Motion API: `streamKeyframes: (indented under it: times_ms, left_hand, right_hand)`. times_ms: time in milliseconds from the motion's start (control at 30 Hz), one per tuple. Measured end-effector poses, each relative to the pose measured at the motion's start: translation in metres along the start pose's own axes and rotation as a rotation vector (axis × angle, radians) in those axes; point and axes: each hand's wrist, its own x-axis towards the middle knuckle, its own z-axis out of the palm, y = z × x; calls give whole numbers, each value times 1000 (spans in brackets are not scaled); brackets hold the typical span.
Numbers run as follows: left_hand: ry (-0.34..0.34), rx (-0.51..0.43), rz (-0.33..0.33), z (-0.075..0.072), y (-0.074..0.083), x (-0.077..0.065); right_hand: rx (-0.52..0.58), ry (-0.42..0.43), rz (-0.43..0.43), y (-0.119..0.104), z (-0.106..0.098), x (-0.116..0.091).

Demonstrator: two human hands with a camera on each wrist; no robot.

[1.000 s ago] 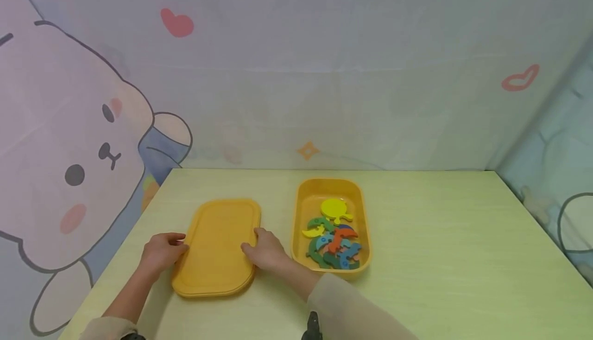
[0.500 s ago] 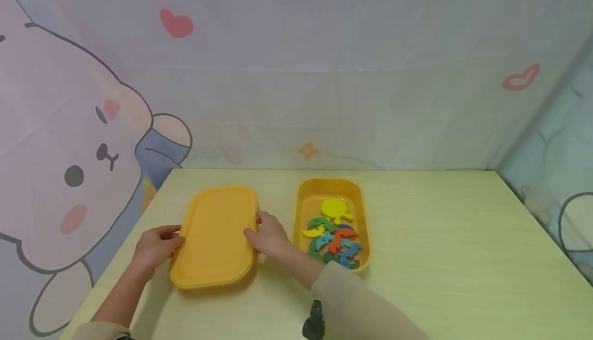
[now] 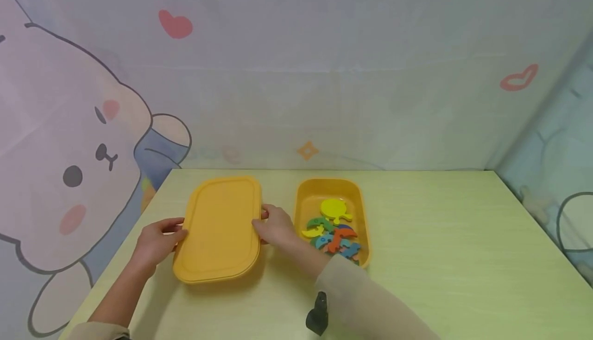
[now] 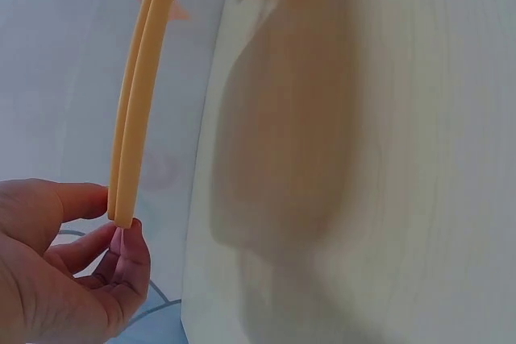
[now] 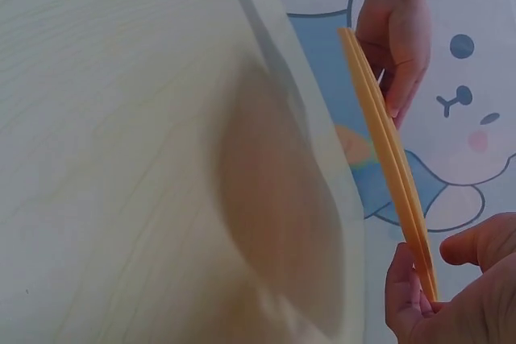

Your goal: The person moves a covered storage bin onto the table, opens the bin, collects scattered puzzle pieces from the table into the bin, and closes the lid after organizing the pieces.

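Observation:
A flat, yellow-orange plastic lid [image 3: 220,229] with rounded corners is held above the left part of the table. Its edge [image 4: 139,102] shows two layers in the left wrist view. My left hand [image 3: 156,245] pinches its left side, thumb on top and fingers beneath. On the opposite side, my right hand [image 3: 276,228] grips the edge, with fingertips [image 5: 401,279] under it in the right wrist view. To the right stands a matching yellow box [image 3: 365,221] holding several flat animal-shaped pieces, among them a yellow one [image 3: 333,209] and a red one [image 3: 335,243]. My right forearm covers the box's near left corner.
The pale wooden table [image 3: 445,242] extends to the right of the box. A cloth backdrop [image 3: 394,72] with a cartoon bear [image 3: 92,139] hangs behind and to the left. The lid's shadow [image 4: 286,134] falls on the tabletop in the left wrist view.
Both hands have raised the lid off the table, and it has shifted away from me, lately slightly right. The box and its pieces have stayed put.

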Motion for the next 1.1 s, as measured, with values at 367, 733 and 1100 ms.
streamKeyframes:
  times_ms: [367,733,1100]
  left_hand:
    - [-20,-55,43,4,14,0]
    - [-36,-93,56,15,26,3]
    - [-55,-125,75,31,38,3]
  right_hand:
    - [-14,31,-17,-1,-16,5]
    - [-47,14,-40,7,-36,4]
    - [-114,8,-84,15,-60,-2]
